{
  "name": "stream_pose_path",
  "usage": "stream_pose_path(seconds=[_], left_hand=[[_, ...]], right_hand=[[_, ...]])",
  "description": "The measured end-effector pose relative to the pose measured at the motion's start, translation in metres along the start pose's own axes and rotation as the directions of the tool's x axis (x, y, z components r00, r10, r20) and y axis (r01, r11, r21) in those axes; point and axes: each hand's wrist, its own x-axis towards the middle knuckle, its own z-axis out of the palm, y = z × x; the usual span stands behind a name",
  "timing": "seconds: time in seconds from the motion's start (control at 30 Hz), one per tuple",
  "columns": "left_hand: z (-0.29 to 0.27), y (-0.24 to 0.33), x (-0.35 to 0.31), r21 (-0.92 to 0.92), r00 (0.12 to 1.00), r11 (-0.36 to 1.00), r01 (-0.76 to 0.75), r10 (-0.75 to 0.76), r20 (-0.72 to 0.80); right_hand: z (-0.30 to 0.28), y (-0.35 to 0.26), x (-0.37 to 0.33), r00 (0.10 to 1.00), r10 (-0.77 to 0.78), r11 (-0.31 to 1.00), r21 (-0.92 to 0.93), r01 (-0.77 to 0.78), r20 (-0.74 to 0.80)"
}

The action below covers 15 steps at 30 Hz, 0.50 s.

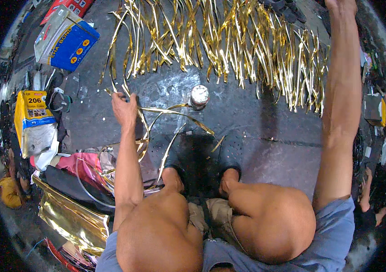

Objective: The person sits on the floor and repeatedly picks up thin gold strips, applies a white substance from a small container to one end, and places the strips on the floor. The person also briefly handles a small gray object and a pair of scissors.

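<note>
My left hand (125, 109) is closed on a few narrow, shiny gold strips, whose ends stick out past the fingertips. More gold strips (145, 131) trail from beside that hand toward my feet and the left side. Far ahead on the right, my right arm is stretched out, and my right hand (342, 5) is cut off by the upper edge, its fingers hidden. A wide row of gold strips (222, 45) lies spread across the dark floor mat (84, 124). Between the row and my feet stands a small round can (199, 96) with a whitish, smeared top.
At the left stand a blue and white box (68, 38) and a yellow and blue box (35, 120). A gold sheet roll (73, 215) and pink sheets (82, 165) lie by my left leg. Another person in yellow (9, 192) sits far left; someone's bare limbs (366, 190) show at the right.
</note>
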Motion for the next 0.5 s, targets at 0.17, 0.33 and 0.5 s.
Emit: stream_pose_path(seconds=[0.17, 0.33, 0.5], left_hand=[[0.022, -0.002, -0.007, -0.072, 0.985, 0.989, 0.133, -0.124, 0.117], [0.019, -0.018, -0.004, -0.498, 0.931, 0.79, 0.359, -0.344, 0.125], [-0.01, 0.002, -0.002, -0.726, 0.913, 0.561, 0.398, -0.321, 0.252]], right_hand=[[-0.147, 0.082, -0.008, 0.98, -0.022, 0.955, -0.295, -0.038, -0.197], [-0.183, 0.177, -0.176, 0.632, 0.438, 0.884, 0.179, -0.432, -0.64], [-0.21, 0.204, -0.304, 0.397, 0.642, 0.682, 0.252, -0.686, -0.656]])
